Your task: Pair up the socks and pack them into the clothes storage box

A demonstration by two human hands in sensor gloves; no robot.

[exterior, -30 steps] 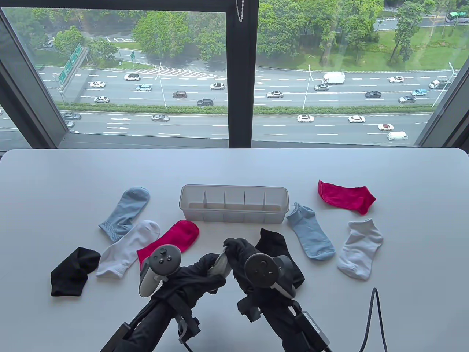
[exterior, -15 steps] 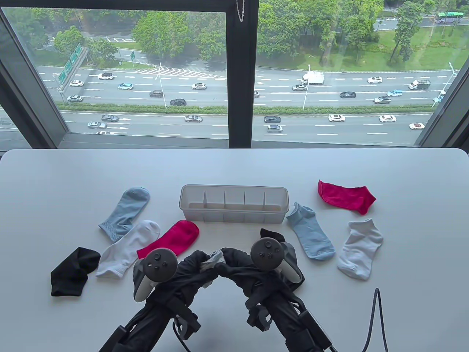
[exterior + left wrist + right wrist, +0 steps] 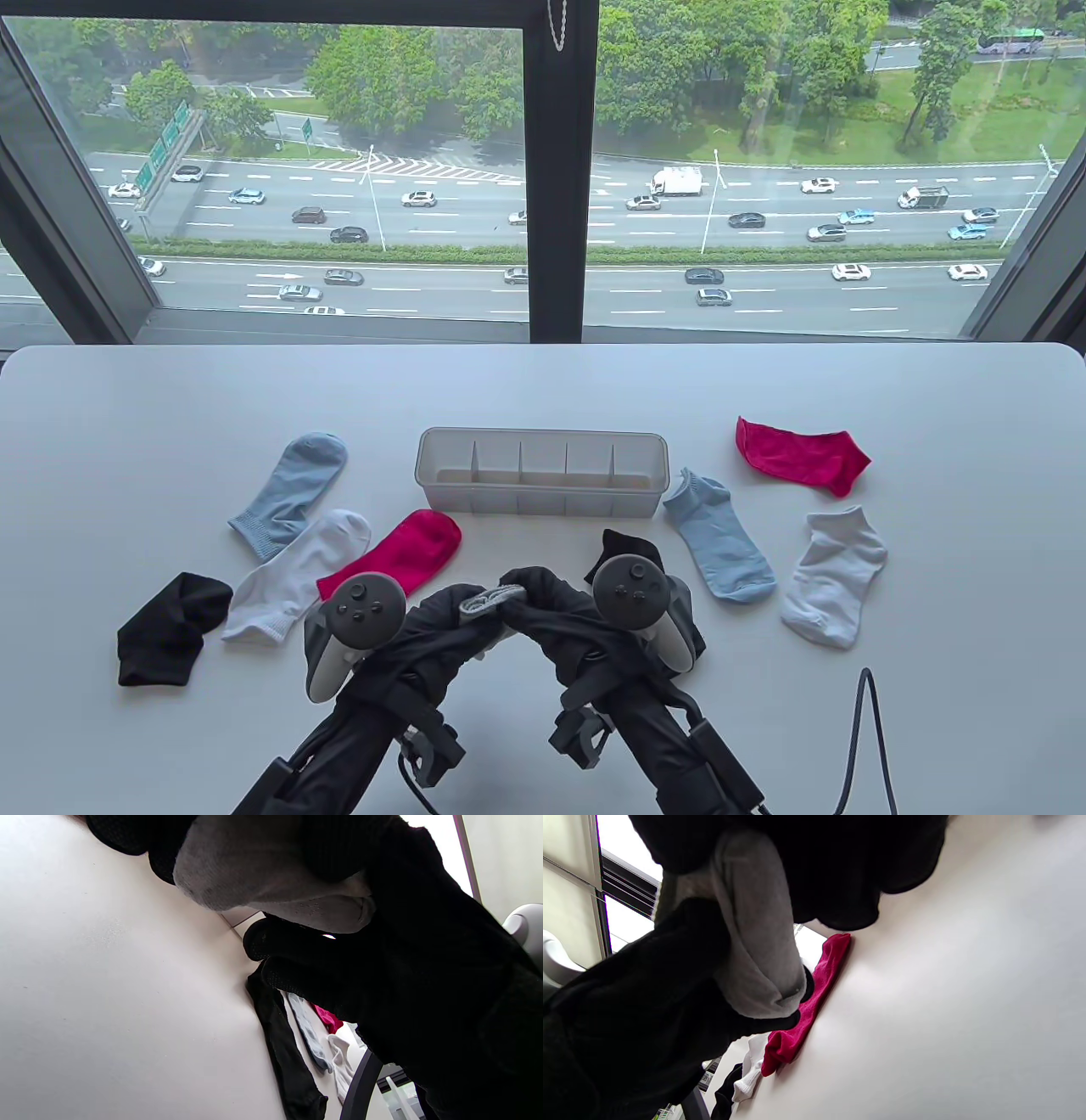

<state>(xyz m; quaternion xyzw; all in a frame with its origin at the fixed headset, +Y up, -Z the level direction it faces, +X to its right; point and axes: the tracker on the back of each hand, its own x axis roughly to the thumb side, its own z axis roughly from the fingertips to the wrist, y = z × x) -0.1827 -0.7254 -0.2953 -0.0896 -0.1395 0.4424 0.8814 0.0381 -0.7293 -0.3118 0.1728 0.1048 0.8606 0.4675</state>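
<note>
Socks lay scattered over the white table point(image 3: 170, 399), and a bundled grey sock point(image 3: 482, 601) sat raised off the surface near the front edge, pinched between both of our hands. Our left hand point(image 3: 441, 628) curled its fingers round the bundle's left side, and our right hand point(image 3: 551, 611) closed on it from the right; in the left wrist view the grey sock point(image 3: 271, 878) bulged out between the black gloved fingers point(image 3: 297, 942).

Behind our hands, toward the table's middle, stood the clothes storage box point(image 3: 540, 503), its divided compartments holding no socks that we could see. Left of the box lay a light blue sock point(image 3: 288, 492), a white sock point(image 3: 297, 573), a red sock point(image 3: 407, 548) and, nearest the left edge, a black sock point(image 3: 170, 628). Another black sock point(image 3: 632, 543) lay partly hidden beneath our right hand. Toward the right edge lay a second light blue sock point(image 3: 721, 548), a second red sock point(image 3: 802, 454) and a pale grey-white sock point(image 3: 836, 577).
</note>
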